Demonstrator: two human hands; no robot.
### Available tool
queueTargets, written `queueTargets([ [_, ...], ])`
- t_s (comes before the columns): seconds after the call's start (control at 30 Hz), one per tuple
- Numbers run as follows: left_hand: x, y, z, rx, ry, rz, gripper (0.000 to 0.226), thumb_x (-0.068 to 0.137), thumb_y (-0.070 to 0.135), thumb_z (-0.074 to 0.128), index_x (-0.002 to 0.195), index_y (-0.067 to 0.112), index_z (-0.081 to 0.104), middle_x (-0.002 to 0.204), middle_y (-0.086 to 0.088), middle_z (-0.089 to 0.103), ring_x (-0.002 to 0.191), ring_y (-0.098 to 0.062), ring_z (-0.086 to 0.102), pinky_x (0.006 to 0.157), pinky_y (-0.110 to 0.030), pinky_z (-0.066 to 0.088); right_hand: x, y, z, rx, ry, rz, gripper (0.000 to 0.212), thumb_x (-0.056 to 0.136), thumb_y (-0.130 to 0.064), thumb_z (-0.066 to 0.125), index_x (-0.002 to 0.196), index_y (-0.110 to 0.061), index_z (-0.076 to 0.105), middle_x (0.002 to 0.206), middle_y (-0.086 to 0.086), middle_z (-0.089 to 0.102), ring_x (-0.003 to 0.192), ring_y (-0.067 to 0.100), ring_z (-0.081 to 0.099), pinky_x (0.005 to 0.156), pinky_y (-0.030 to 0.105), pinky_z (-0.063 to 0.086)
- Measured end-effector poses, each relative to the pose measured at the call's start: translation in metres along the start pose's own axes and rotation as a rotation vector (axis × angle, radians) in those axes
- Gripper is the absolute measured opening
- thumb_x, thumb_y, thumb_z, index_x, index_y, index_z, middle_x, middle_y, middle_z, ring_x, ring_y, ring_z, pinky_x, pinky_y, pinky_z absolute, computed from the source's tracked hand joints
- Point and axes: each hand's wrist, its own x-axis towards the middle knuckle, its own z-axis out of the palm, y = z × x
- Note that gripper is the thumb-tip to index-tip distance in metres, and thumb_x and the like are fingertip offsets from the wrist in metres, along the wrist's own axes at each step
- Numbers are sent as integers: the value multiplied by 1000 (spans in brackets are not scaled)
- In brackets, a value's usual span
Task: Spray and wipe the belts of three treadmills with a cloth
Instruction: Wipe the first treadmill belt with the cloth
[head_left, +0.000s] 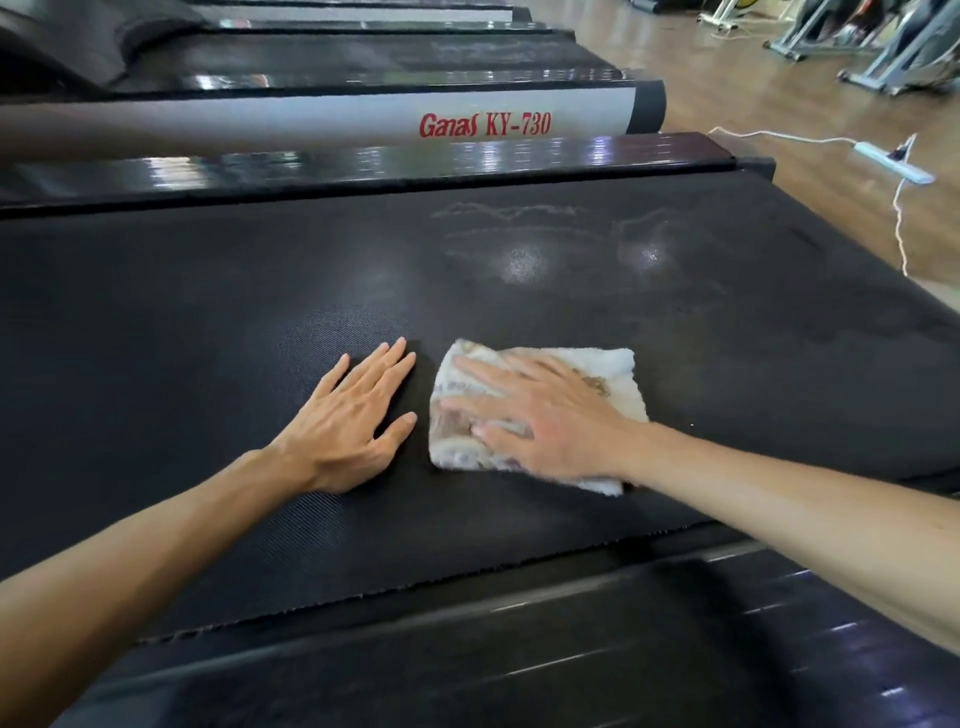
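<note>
Right hand flat, fingers spread, on cloth; left hand flat, open-fingered, on belt.

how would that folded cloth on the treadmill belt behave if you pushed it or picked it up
The cloth looks like soft folded towelling, so it would probably droop and unfold when lifted. It seems light. Pushed under the flat right hand, it likely drags rather than glides, since the belt is textured; a corner might bunch.
</note>
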Motion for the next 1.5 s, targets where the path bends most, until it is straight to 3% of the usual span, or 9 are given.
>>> queueTargets([
  [0.17,-14,-16,-2,-10,14,-52,87,87,66,8,163,24,6,169,12,-7,153,0,-13,126,-35,-10,-31,36,-11,36,-49,49,50,101,-65,15,150,-64,26,169,-26,2,157,11,9,128,40,7],
  [0.3,-9,-17,-1,-11,33,-109,89,85,65,5,163,22,8,170,10,-4,154,-2,-11,125,-33,-10,11,39,-11,13,-15,182,64,90,-70,10,150,-63,30,170,-21,10,155,21,19,125,49,16],
  [0.5,-12,-18,2,-17,61,-121,85,87,60,3,163,24,7,169,12,-6,153,0,-11,126,-33,-9,-19,-10,3,17,-53,-129,50,102,-60,26,151,-57,37,171,-16,13,154,17,16,126,34,1],
  [0.7,-11,-18,4,-43,108,-130,82,87,56,5,162,24,14,170,12,1,154,0,-6,125,-30,-8,-6,25,-12,19,-76,54,56,95,-68,10,149,-67,26,169,-26,1,158,18,10,128,44,6],
  [0.8,-11,-17,3,-42,113,-129,82,87,56,5,162,25,15,170,12,2,154,0,-5,125,-30,-8,3,-9,-4,-14,-58,-42,52,100,-63,15,150,-65,27,171,-20,4,157,23,12,128,47,5],
  [1.0,-12,-17,4,-39,127,-129,81,88,56,6,162,24,17,169,11,4,154,-1,-3,126,-31,-6,-41,0,0,14,-51,-178,44,105,-58,28,147,-60,41,169,-24,8,155,18,18,124,28,-3],
  [1.17,-10,-16,5,-20,123,-133,82,87,55,4,162,25,15,169,12,2,154,0,-5,125,-30,-8,-11,3,-8,6,-76,9,52,100,-63,14,151,-66,27,169,-26,-2,158,15,5,128,41,1],
  [1.4,-12,-17,4,-26,125,-132,81,87,55,4,162,25,15,169,13,2,154,0,-5,124,-28,-9,-35,-17,4,16,-30,-233,44,106,-53,32,147,-54,46,171,-16,16,155,24,23,126,39,8],
  [1.5,-12,-17,4,-38,126,-132,81,88,55,5,162,25,15,169,13,2,153,1,-6,124,-28,-10,-37,13,-4,27,-64,-89,47,103,-61,24,148,-63,38,169,-25,9,156,16,17,127,37,8],
])
